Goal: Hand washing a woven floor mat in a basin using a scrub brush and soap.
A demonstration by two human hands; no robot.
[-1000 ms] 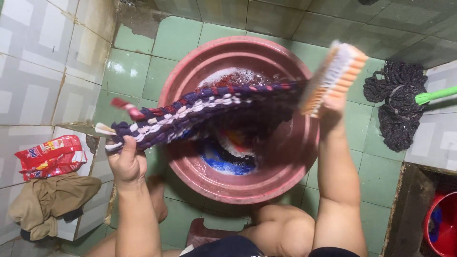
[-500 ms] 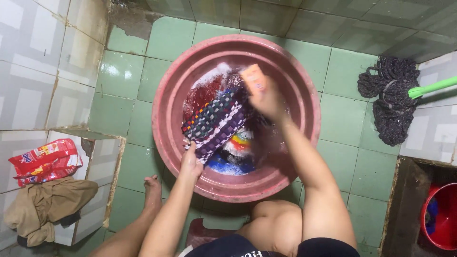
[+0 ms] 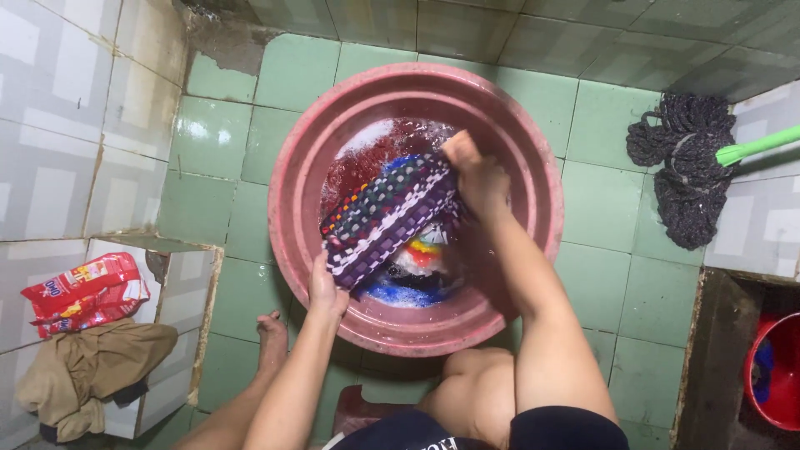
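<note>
My left hand (image 3: 327, 289) pinches the near corner of the woven mat (image 3: 390, 215), a thick braided piece in purple, white and mixed colours, grip closed on its edge at the near-left inside of the basin. My right hand (image 3: 475, 177) is on the far-right end of the mat, fingers curled down over it; looks closed around something, probably a brush, but it is hidden under the hand so I cannot tell what the grip holds. The mat lies slanted across the middle of the big pinkish-red plastic basin (image 3: 292, 179), half in the water. Step in hand, as I judge it: scrubbing the mat while it is held steady against the basin. Next move likely calls for keeping the left grip firm so the mat does not slide, and working along its length. Basin contents: soapy water with foam (image 3: 371, 136) at the far side, a dark red cloth (image 3: 354, 167) under the mat's far-left, and a blue, white and rainbow-coloured cloth (image 3: 412, 267) under it on the near side. Basin sits on the green tiled floor (image 3: 225, 133). Far right: dark mop head (image 3: 687, 175) with green handle. Near right: red bucket (image 3: 779, 383), something blue inside, unclear. Left ledge: red detergent pouch (image 3: 83, 292) and a tan crumpled cloth (image 3: 87, 367).
</note>
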